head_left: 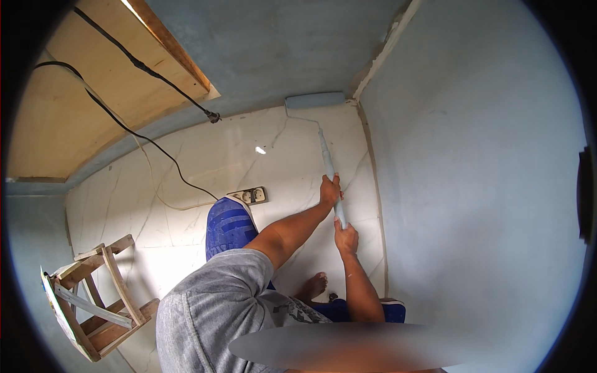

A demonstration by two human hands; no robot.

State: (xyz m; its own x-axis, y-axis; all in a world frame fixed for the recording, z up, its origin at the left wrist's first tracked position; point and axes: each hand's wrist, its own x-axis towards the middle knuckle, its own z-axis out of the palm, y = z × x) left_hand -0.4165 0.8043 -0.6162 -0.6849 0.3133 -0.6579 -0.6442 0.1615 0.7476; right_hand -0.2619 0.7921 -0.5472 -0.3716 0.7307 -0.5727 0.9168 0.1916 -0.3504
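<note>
Both my hands grip the pale handle of a paint roller (328, 163). My left hand (330, 189) holds it higher up the shaft, and my right hand (346, 238) holds the lower end. The roller's blue-grey sleeve (314, 100) rests against the base of the blue-grey wall (273, 56), where it meets the white marble-look floor (205, 155), close to the corner with the right-hand wall (479, 186). My bare foot (313, 286) stands on the floor below my hands.
A white power strip (250, 196) lies on the floor, with black cables (149, 143) running to a wooden door (93, 87) at upper left. A wooden stool (93, 304) stands at lower left. My blue-clad knee (227, 225) is raised mid-frame.
</note>
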